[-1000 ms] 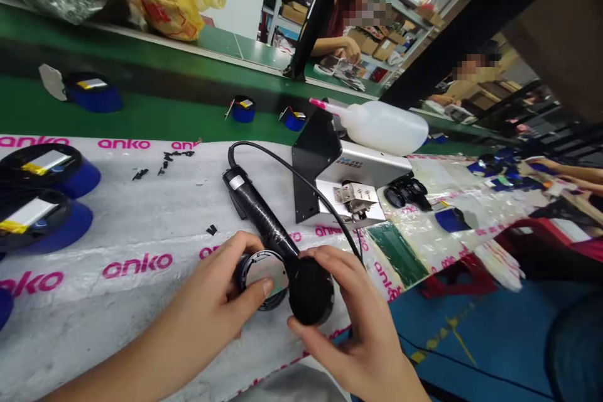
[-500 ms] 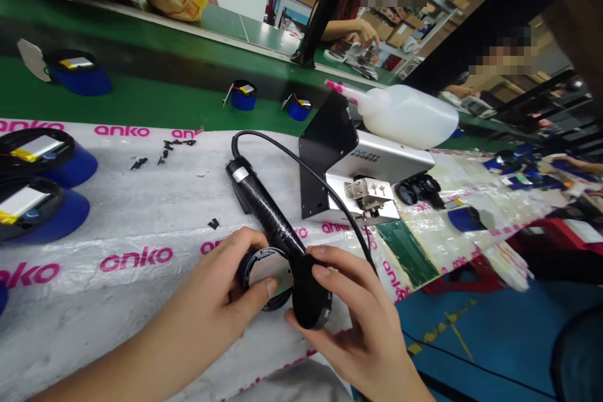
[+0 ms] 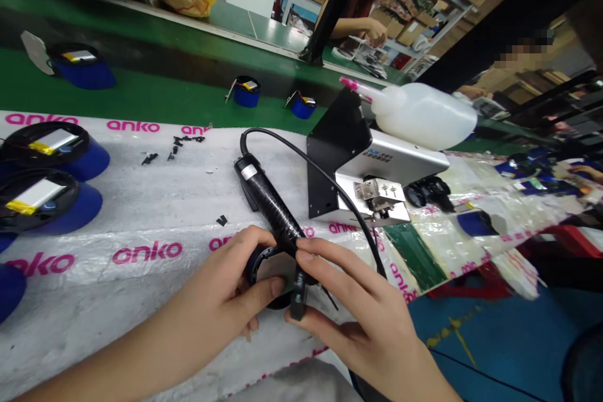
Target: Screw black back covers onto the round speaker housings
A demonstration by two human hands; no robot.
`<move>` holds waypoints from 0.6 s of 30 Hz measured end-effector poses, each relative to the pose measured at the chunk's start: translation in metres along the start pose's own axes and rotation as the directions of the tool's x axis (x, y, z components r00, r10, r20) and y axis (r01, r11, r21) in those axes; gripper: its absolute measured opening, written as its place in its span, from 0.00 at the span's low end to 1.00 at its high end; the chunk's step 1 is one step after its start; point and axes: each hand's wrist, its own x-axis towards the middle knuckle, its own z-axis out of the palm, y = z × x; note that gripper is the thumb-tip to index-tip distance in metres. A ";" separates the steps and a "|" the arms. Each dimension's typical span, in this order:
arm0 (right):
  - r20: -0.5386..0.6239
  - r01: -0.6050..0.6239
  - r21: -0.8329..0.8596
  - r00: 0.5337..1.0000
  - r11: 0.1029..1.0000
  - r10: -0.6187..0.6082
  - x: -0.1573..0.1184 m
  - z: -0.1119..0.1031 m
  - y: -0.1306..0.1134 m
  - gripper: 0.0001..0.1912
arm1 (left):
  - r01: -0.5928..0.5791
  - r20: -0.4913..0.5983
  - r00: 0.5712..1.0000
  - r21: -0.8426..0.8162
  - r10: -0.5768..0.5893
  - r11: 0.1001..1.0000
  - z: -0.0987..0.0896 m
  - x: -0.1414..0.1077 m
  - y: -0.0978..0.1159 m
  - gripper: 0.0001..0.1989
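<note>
My left hand (image 3: 230, 289) is closed around a round dark housing (image 3: 258, 259), its thumb pressed on a pale grey disc (image 3: 274, 271) inside the ring. Held between the thumb and fingers of my right hand (image 3: 358, 301) is a black round cap (image 3: 298, 295), seen nearly edge-on with small light lettering on its rim. The cap is close in front of the housing; whether they touch I cannot tell. A thin dark strand (image 3: 330, 299) shows beside the cap. Just behind both hands lies a black corded electric screwdriver (image 3: 271, 201), its tip hidden by my fingers.
Blue-and-black housings with batteries (image 3: 47, 191) stand at left, others on the green bench (image 3: 155, 91). A silver-black screw feeder (image 3: 367, 166) stands right of the screwdriver, a white squeeze bottle (image 3: 424, 114) on it. Small black pieces (image 3: 176, 144) lie on the foam sheet. Another person's hand (image 3: 375, 31) is behind.
The black cap in my right hand has turned from showing its broad face to nearly edge-on. My left hand keeps its hold on the housing. The whole view has shifted slightly.
</note>
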 end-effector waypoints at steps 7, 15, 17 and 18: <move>0.224 0.017 0.048 0.974 0.999 -0.028 0.024 -0.008 0.002 0.30 | 0.077 0.296 0.954 -0.382 0.043 0.921 -0.028 0.005 -0.011 0.13; 0.331 0.024 0.040 0.943 0.999 -0.036 0.034 -0.013 0.006 0.32 | 0.104 0.319 0.946 -0.471 0.059 0.876 -0.031 0.009 -0.020 0.17; 0.328 0.001 0.064 0.945 0.998 -0.022 0.038 -0.016 -0.002 0.30 | 0.099 0.307 0.950 -0.460 0.053 0.882 -0.030 0.005 -0.025 0.18; 0.341 -0.006 0.085 0.940 0.996 -0.024 0.042 -0.018 -0.007 0.28 | 0.089 0.290 0.956 -0.444 0.049 0.892 -0.029 0.004 -0.029 0.19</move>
